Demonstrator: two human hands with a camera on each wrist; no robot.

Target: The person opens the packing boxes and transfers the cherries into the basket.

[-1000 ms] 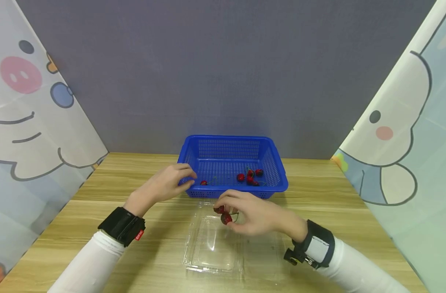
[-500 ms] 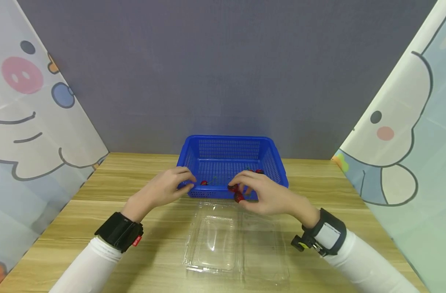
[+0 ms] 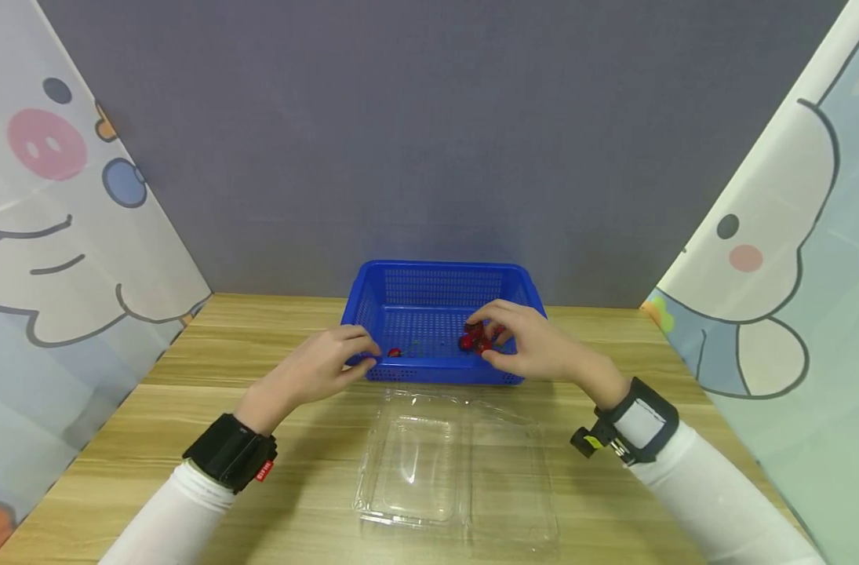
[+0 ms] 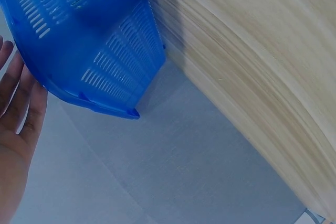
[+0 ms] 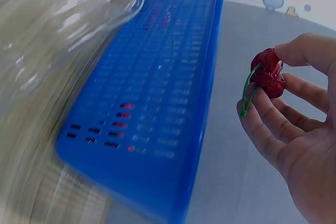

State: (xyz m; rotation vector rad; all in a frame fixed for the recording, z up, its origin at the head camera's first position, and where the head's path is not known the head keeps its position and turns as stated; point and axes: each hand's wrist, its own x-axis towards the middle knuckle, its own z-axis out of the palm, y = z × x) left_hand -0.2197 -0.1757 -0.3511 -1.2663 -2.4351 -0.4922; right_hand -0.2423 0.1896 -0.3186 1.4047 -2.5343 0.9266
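Observation:
My right hand (image 3: 538, 341) is over the front right of the blue plastic basket (image 3: 436, 373). In the right wrist view its thumb and fingers pinch two dark red cherries (image 5: 269, 72) with green stems, above the rim. More red cherries (image 3: 466, 343) lie just under that hand, partly hidden by its fingers. At the basket's front left corner, my left hand (image 3: 323, 361) has its fingers loosely bent at the rim. The left wrist view shows those fingers (image 4: 21, 95) spread along the rim's outside. One cherry (image 3: 395, 352) lies inside near this corner.
A clear plastic clamshell box (image 3: 411, 463) lies opened flat in front of the basket, its thin lid (image 3: 511, 479) to the right. The wooden table (image 3: 288, 502) meets a grey back panel (image 3: 429, 157), with cartoon-printed sheets on both sides.
My right hand has moved from above the clear box, back and rightward over the basket, carrying the pinched cherries. My left hand has stayed at the basket's corner, nearly still.

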